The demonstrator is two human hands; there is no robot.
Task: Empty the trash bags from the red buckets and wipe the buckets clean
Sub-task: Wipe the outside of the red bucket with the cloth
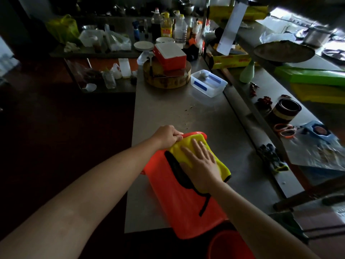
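A red bucket lies on its side on the steel counter, its mouth pointing away from me and its base hanging over the near edge. My left hand grips the bucket's rim at the far left. A yellow cloth with a black edge is spread over the bucket's upper side. My right hand presses flat on that cloth with straight fingers. A second red bucket shows partly at the bottom, below the counter edge.
Further along the counter stand a round wooden chopping block with a red and white box on it, and a clear plastic container. A raised shelf at the right holds gloves, scissors and film boxes. Dark floor lies to the left.
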